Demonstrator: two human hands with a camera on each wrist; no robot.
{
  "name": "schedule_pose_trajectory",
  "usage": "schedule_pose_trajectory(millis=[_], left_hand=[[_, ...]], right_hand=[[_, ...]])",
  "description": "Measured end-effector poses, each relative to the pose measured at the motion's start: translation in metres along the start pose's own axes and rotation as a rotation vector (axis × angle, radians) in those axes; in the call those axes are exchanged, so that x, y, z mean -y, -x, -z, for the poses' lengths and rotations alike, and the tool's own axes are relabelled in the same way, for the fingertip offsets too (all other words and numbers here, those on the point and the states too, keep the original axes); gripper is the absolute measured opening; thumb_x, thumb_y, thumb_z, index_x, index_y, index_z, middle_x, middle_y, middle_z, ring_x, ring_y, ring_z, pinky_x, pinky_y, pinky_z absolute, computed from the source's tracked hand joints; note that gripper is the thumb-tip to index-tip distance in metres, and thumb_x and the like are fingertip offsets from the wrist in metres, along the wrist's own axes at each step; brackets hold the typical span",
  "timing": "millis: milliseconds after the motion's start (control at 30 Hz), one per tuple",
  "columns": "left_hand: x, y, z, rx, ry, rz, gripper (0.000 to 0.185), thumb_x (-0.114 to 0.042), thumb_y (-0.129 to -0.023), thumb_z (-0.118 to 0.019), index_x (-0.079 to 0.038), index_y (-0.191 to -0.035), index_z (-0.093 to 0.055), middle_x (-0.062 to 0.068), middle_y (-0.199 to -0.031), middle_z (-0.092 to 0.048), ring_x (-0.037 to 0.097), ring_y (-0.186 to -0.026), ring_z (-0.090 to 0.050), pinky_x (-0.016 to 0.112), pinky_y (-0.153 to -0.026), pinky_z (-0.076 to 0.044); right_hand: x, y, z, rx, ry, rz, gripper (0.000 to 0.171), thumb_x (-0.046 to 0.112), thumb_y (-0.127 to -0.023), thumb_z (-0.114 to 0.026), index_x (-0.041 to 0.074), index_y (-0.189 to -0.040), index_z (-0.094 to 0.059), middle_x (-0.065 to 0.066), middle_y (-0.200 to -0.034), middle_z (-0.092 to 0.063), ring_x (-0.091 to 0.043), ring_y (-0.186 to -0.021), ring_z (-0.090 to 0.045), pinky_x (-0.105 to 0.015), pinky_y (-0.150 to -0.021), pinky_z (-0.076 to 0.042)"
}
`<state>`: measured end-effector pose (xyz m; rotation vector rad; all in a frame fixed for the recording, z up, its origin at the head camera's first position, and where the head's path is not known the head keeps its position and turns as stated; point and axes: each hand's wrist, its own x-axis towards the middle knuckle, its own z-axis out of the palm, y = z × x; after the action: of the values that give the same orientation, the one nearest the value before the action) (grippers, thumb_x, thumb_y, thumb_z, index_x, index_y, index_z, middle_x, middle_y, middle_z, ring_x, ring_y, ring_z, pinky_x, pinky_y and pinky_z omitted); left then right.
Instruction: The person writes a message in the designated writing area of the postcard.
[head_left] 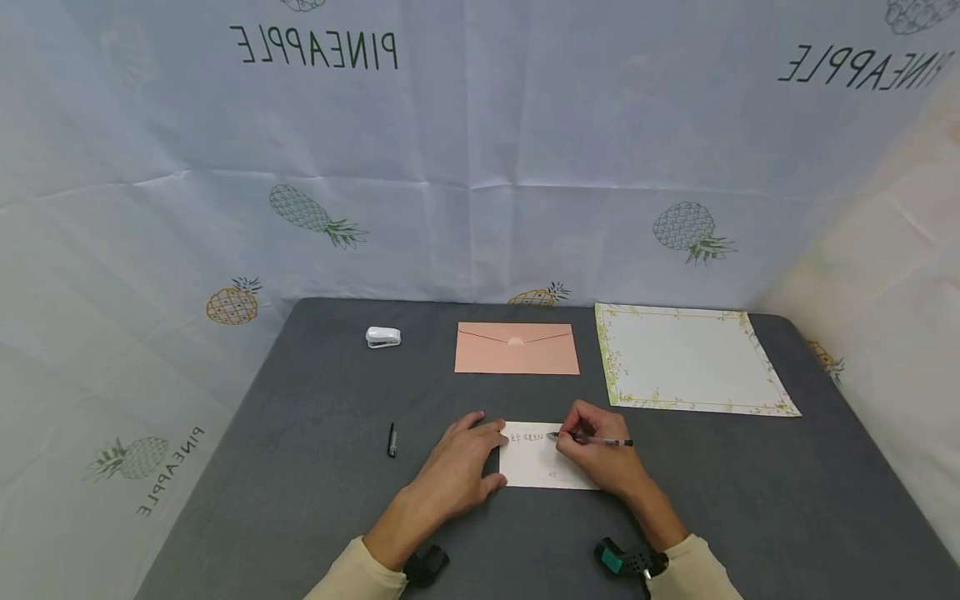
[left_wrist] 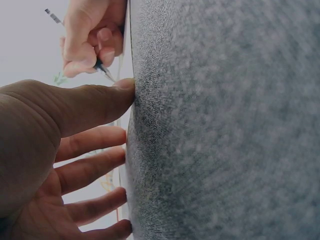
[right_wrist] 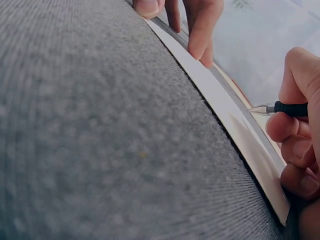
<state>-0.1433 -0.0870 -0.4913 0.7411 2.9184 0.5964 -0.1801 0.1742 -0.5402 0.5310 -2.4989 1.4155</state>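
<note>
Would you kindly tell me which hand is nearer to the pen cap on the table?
Left. The left hand lies just right of the pen cap; the right hand writes farther right, beyond the card.

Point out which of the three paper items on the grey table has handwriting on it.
The small white card under both hands; the salmon envelope and floral-bordered sheet show none.

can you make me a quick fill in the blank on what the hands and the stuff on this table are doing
1. The right hand holds a ____ with its tip on the white card.
2. The left hand presses flat on the card's ____ edge.
3. The pen cap lies on the grey table, to the ____ of the left hand.
4. The pink envelope lies between the small white stapler and the ____ sheet of paper.

Missing words: pen; left; left; floral-bordered
</note>
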Motion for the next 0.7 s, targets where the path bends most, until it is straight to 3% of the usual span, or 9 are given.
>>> schedule_pose_trajectory(millis=[700], left_hand=[[-0.0007, -0.0005, 0.0010, 0.000, 0.007, 0.004, 0.051, -0.024, -0.085, -0.096, -0.008, -0.131, -0.079, 0.008, -0.153, -0.068, 0.039, -0.150, -0.055, 0.060, -0.123, -0.046]], right_hand=[[-0.0011, 0.0004, -0.0015, 0.013, -0.005, 0.033, 0.038, -0.006, -0.080, -0.076, 0.030, -0.081, -0.066, 0.014, -0.074, -0.066, -0.005, -0.064, -0.055, -0.021, -0.056, -0.043]])
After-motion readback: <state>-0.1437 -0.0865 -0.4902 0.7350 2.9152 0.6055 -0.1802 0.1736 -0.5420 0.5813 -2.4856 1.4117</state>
